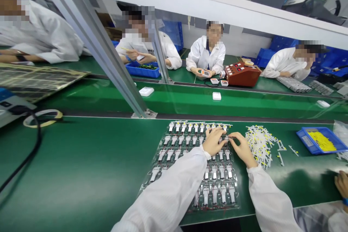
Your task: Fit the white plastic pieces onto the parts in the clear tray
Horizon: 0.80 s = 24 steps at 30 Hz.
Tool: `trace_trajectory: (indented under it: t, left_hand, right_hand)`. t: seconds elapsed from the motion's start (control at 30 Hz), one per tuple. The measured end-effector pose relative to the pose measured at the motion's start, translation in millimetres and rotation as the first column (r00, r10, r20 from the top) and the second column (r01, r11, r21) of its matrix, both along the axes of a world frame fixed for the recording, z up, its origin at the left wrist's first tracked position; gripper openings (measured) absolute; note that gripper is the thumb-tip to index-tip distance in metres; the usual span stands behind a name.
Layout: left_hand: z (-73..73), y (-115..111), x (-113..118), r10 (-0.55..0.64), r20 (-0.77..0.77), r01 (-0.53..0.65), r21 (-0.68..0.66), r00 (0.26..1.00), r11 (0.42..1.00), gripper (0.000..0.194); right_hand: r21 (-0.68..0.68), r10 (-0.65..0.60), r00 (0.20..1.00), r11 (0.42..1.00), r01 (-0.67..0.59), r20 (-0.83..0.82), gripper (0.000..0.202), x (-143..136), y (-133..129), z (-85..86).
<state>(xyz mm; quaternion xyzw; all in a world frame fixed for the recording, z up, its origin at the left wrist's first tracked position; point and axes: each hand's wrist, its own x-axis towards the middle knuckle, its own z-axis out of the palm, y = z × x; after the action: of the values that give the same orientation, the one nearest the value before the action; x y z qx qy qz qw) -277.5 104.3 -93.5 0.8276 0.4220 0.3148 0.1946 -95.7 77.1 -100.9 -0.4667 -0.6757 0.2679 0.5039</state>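
Observation:
A clear plastic tray (187, 179) on the green bench holds rows of small white parts with thin red wires. Over its upper right part, my left hand (214, 141) and my right hand (241, 148) meet with bent, closed fingers at one small part (226, 138). The fingertips of both hands touch this part, and much of it is hidden. White strips with yellow ends lie along the tray's far edge. To the right of my right hand sits a pile of white strips with yellow bits (258, 145).
A blue bin (306, 140) of yellow pieces stands at the right, with another person's hand (342, 183) below it. Tape (43, 124) and a black cable lie left. Metal posts (108, 54) rise before a green belt (185, 98) carrying white devices. Several people sit beyond.

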Motion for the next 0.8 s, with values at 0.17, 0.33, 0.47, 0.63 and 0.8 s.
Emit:
trace_trajectory:
  t: [0.17, 0.33, 0.47, 0.63, 0.8]
  left_hand:
    - [16.7, -1.1, -13.6, 0.036, -0.105, -0.030, 0.057, 0.994, 0.998, 0.014]
    - [8.4, -4.1, -21.8, 0.048, -0.210, -0.042, 0.032, 0.976, 0.999, 0.020]
    - [1.2, -5.6, -22.7, 0.065, -0.227, -0.057, 0.044, 0.972, 0.997, 0.029]
    - [0.3, -5.4, -23.4, 0.113, -0.243, -0.100, 0.066, 0.963, 0.993, 0.032]
    - [-2.9, -6.5, -23.0, 0.167, -0.267, -0.137, 0.128, 0.949, 0.982, 0.034]
  right_hand:
    - [0.018, 0.042, 0.999, 0.999, -0.042, 0.007, 0.017, 1.2, 1.1, -2.5]
    - [0.034, 0.026, 1.000, 0.999, -0.026, -0.003, 0.018, 1.9, -1.8, -1.2]
    - [0.074, 0.066, 0.997, 0.995, -0.068, 0.025, 0.019, 1.7, -5.6, 0.9]
    - [0.112, 0.054, 0.995, 0.992, -0.063, 0.086, 0.023, -0.4, -3.7, -0.2]
    - [0.126, 0.003, 0.991, 0.992, -0.020, 0.137, 0.019, -2.0, -0.1, -3.1]
